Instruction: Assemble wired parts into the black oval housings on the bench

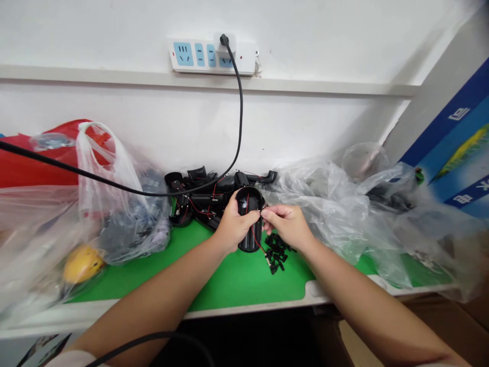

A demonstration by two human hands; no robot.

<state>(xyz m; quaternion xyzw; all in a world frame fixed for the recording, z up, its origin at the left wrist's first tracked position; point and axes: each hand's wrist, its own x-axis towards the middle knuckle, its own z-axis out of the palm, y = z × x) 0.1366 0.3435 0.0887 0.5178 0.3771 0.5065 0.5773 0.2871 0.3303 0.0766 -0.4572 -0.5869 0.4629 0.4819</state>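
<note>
My left hand [237,224] is closed around a black plastic housing [250,237] with a rounded, cup-like top and a narrower body. A thin red wire [256,238] runs down it and ends in a small pale connector [268,259]. At the housing's right edge, the thumb and fingers of my right hand [284,221] are pinched together; what sits between them is too small to make out. Below that hand lies a pile of small black plastic pieces [278,251]. Behind my left hand, several similar black housings with red wires [202,199] are heaped together.
Clear plastic bags [324,188] crowd the right side. On the left are a knotted bag [133,219], a yellow round object [83,263] and red material [38,158]. A black cable [241,102] hangs from the power strip [206,56] across the green tabletop [229,285].
</note>
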